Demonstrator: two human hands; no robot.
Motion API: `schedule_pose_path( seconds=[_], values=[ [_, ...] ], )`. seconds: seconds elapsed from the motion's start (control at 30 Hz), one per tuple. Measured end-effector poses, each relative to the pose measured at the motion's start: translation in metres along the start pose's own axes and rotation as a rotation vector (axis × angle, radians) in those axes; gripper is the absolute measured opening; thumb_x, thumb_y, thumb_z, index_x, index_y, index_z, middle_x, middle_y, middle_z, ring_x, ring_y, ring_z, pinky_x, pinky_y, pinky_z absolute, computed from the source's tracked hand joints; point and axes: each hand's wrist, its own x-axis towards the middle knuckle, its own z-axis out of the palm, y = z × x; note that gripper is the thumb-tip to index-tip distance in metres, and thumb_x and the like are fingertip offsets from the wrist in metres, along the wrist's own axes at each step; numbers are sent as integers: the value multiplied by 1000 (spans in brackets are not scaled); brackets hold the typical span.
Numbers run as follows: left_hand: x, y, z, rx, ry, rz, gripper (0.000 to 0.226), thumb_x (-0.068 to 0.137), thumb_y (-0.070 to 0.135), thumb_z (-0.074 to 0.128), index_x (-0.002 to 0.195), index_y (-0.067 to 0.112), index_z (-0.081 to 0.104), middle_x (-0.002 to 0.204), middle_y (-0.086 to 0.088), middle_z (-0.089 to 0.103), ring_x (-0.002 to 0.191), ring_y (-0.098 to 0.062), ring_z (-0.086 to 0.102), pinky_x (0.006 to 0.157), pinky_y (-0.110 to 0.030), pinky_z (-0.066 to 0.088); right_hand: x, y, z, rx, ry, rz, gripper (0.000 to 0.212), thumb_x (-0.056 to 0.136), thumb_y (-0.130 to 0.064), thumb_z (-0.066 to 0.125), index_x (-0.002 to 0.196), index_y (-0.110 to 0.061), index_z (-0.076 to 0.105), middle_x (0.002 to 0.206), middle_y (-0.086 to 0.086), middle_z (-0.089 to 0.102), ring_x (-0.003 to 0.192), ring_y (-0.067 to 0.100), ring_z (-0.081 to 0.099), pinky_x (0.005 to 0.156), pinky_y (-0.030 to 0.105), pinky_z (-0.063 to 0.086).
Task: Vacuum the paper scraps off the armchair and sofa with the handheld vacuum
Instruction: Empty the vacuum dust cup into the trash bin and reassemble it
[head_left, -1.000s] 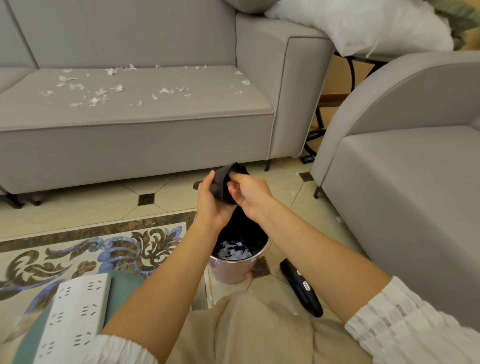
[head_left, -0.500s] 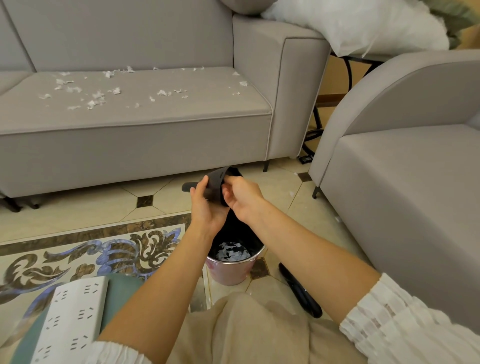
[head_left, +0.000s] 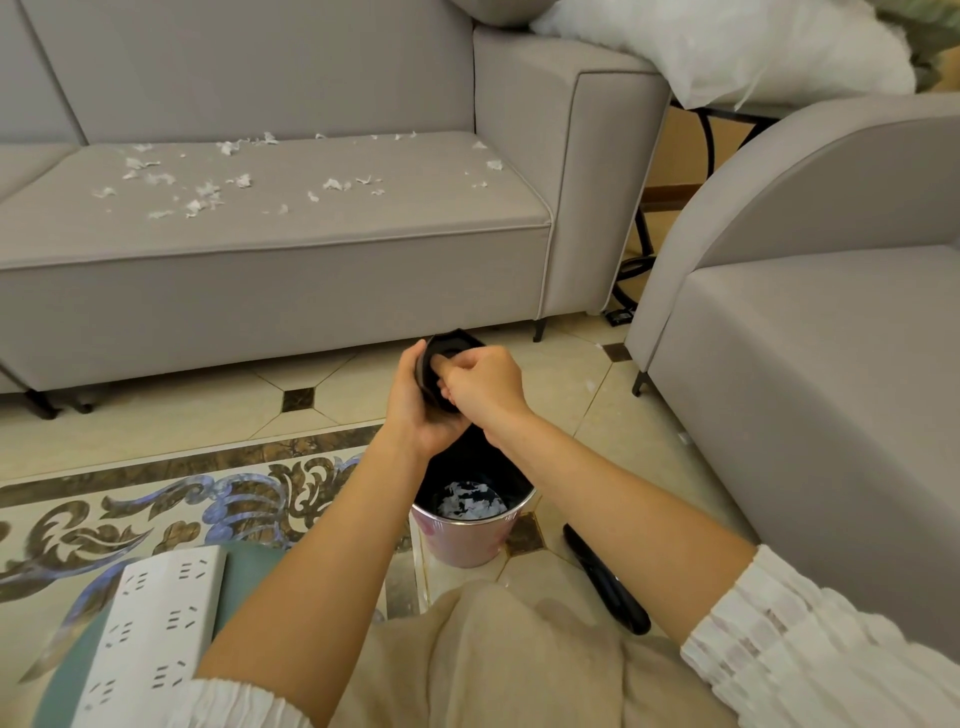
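Tiled floor (head_left: 571, 415), one pink bin (head_left: 467, 540), two hands (head_left: 421, 410) holding one black cup (head_left: 447, 348)

The beige tiled floor (head_left: 571, 395) carries a pink metal bin (head_left: 462, 540); just beside it lies a black vacuum body (head_left: 605, 587).

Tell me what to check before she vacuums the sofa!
1. Dust cup held: ok, left hand grips it, right hand reaches into it.
2. Cup empty: cannot tell.
3. Bin under the cup: ok.
4. Vacuum body nearby: ok, on the floor beside the bin.
5. Cup back on the vacuum: not ok.
6. Sofa scraps gone: not ok.
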Motion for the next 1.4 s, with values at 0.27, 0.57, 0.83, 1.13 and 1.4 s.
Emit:
schedule_pose_path(
  seconds=[0.27,0.57,0.83,1.13,1.4],
  values=[
    [-4,2,6,60,-9,-41,36,90,43,55,97,10,67,86,-6,68,82,-18,62,74,-32,52,3,-1,-11,-190,-11,-147,31,90,-24,65,79,5,71,74,18,71,75,29,67,80,40,55],
    [-3,6,1,97,-29,-21,38,93,45,54,98,10,67,82,-8,73,80,-21,67,65,-30,59,5,-6,-16,-251,-104,-140,31,90,-26,65,75,0,73,70,11,72,72,21,68,80,35,55],
    [7,-5,-3,-51,-113,76,45,89,48,57,85,8,78,92,-4,58,88,-17,57,88,-28,43,-7,-6,-1,-4,54,-13,36,92,-25,61,58,-14,67,55,-1,65,62,14,66,71,27,53],
    [-4,-13,2,-171,-142,121,52,97,44,45,84,4,76,86,-8,68,79,-22,68,69,-30,58,-11,-1,15,35,158,-52,36,92,-22,62,59,-10,69,53,1,66,59,14,66,56,5,38],
    [-6,-9,-9,-118,-205,102,58,99,41,37,84,4,78,90,-10,72,81,-24,71,70,-30,59,-9,0,11,-229,63,-169,35,91,-23,60,69,2,68,67,15,68,67,27,64,64,28,47]
  ],
)
